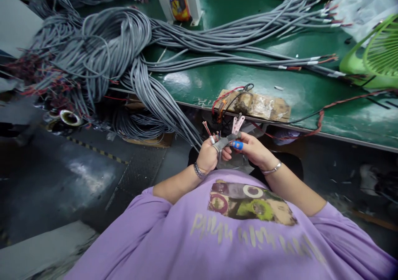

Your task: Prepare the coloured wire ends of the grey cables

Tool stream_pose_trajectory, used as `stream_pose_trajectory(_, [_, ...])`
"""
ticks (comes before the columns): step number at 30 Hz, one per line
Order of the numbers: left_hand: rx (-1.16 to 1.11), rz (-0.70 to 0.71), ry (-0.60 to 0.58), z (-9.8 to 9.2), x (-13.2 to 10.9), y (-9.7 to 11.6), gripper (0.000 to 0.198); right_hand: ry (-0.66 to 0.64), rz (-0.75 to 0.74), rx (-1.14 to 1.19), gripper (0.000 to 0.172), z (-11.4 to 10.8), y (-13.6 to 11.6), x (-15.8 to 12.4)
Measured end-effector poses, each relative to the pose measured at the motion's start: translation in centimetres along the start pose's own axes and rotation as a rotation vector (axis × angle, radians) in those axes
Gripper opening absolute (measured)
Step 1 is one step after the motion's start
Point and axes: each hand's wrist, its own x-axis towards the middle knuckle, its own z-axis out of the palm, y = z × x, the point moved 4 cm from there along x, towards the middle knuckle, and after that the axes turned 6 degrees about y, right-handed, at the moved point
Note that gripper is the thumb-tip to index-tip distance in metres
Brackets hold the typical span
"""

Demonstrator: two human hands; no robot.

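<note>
The left hand (207, 158) is curled tight around the end of a grey cable (212, 139). The cable's tip sticks up just above that hand's thumb side, with a white band and thin red and white wires (205, 127) poking out. The right hand (255, 150) is closed on the right end of a grey wrapped piece (224, 142), which sits between the two hands and slants up to the right. Its left end touches the left hand. A pink two-armed tip (238, 124) stands just above the right hand's fingers; I can't tell if it is joined to the grey piece. A blue wrap (238, 145) is on one right finger. Both hands are near the edge of the green table (217, 79), just below a wooden block (281, 108). More grey cables (169, 106) hang down from the table to the left hand
</note>
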Motion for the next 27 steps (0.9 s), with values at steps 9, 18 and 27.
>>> stream_pose_trajectory(9, [0.157, -0.031, -0.163, 0.0, -0.3, -1.0, 0.04, 0.08, -0.1, 0.004, 0.035, 0.9, -0.7, -0.2])
stream_pose_trajectory(18, [0.048, -0.007, -0.118, 0.1, -0.4, -0.7, 0.043, 0.141, 0.017, 0.22, 0.035, 0.8, -0.5, 0.2])
stream_pose_trajectory(27, [0.09, -0.008, -0.148, 0.0, -0.4, -1.3, 0.044, -0.028, 0.001, 0.105, 0.029, 1.8, -0.5, -0.4])
